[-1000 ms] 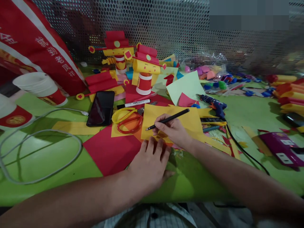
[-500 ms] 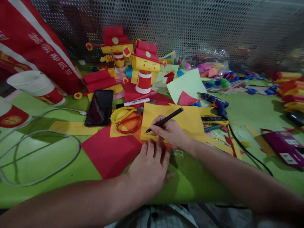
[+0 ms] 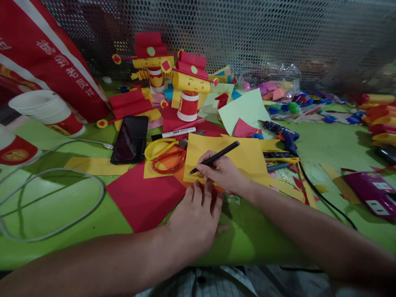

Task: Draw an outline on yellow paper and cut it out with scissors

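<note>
While your right hand (image 3: pixel 221 171) pinches the black pen (image 3: pixel 218 156) near its tip, your left hand (image 3: pixel 193 218) rests, fingers slightly spread, by the near edge of the yellow sheet (image 3: pixel 206 144). The sheet lies before you, probably light and easily creased, best steadied flat near an edge. Scissors (image 3: pixel 183 144) crowd its left side; the glue gun (image 3: pixel 288 139) sits to its right.
</note>
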`<state>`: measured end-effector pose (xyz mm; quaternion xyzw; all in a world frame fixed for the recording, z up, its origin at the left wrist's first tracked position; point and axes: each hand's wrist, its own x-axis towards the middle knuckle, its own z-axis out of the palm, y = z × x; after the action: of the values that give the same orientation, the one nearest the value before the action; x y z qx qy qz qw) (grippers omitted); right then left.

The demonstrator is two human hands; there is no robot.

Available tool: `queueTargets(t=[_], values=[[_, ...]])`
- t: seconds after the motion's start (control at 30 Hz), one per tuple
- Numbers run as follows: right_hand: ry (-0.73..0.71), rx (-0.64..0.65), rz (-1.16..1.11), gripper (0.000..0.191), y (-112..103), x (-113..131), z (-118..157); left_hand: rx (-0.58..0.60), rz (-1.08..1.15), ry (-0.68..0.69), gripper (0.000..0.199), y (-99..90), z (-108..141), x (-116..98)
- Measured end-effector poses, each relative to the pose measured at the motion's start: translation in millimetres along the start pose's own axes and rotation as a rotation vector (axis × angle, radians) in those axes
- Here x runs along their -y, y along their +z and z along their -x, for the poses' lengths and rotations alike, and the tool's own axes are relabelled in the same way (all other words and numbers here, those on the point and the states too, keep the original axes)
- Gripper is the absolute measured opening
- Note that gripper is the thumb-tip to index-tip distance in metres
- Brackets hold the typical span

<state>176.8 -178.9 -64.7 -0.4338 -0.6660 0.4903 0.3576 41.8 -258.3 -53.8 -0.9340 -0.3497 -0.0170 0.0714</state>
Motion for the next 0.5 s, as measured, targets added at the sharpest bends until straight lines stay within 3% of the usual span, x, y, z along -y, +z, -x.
queueTargets(t=[0.5], values=[[0.001,0.019,0.014,0.015,-0.7,-2.5,0.4,0.019,0.011,0.0,0.057,1.0,-1.8,0.8]])
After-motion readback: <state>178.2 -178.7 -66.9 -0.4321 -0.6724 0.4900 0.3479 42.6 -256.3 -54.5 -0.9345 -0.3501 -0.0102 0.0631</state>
